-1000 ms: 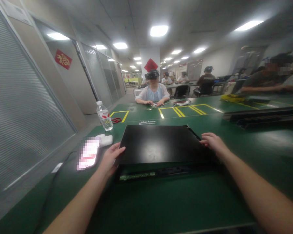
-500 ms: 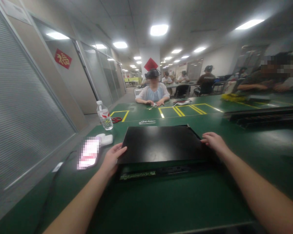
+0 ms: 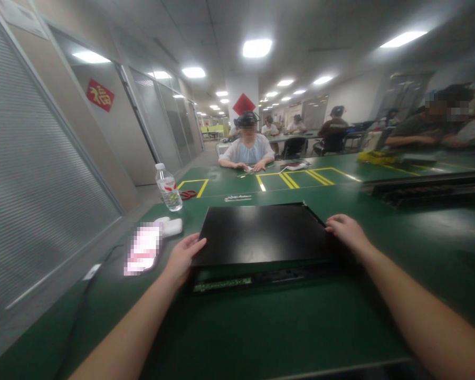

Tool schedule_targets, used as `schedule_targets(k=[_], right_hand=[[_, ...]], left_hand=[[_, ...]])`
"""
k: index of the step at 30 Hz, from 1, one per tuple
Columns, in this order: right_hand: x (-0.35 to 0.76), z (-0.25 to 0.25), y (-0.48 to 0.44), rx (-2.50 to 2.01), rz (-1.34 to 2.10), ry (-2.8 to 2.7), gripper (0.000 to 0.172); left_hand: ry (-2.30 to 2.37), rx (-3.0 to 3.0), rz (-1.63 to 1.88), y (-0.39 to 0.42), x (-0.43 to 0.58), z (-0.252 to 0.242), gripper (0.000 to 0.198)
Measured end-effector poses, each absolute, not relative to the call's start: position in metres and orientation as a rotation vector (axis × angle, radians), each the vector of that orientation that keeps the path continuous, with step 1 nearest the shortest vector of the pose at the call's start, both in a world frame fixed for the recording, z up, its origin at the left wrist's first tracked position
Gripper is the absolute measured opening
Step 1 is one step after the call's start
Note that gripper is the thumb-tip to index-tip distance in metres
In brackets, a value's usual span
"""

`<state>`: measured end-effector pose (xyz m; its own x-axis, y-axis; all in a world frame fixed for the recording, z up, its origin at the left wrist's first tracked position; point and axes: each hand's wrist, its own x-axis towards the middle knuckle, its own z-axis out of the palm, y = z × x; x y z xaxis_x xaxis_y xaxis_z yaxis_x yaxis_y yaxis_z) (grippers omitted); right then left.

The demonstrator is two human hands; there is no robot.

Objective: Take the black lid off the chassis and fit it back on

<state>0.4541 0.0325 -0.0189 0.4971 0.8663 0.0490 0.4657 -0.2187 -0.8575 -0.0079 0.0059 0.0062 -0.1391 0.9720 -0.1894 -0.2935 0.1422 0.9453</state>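
Observation:
A glossy black flat display panel (image 3: 261,235) is in front of me, over the green table. My left hand (image 3: 184,256) grips its left edge, thumb on top and the other fingers partly hidden beneath. At its right edge, my right hand (image 3: 346,230) pinches the side near a dark rim. Below the panel's near edge shows a dark strip with a green circuit board (image 3: 222,285) on it. Whether this strip is joined to the panel I cannot tell.
On the left of the green table (image 3: 269,332) are a lit phone (image 3: 143,248), a white case (image 3: 171,227), a water bottle (image 3: 168,187) and red-handled scissors (image 3: 188,195). Dark long parts (image 3: 427,189) lie at right. A person (image 3: 247,150) sits across the table.
Almost nothing differs. Both hands keep their hold on the display panel, and the view has shifted very slightly.

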Motion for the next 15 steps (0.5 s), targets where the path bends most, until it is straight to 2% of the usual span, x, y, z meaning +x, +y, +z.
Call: schedule_targets(k=[5,15], right_hand=[[0.448,-0.009,0.028,-1.988,0.474,-1.164,0.014],[0.441,-0.001,0.024,-2.188,0.29,-1.326,0.024]], left_hand=[[1.21,0.782,1.314,0.005,-0.007,0.007,0.03],[1.217,0.833,1.274,0.006,-0.008,0.006,0.037]])
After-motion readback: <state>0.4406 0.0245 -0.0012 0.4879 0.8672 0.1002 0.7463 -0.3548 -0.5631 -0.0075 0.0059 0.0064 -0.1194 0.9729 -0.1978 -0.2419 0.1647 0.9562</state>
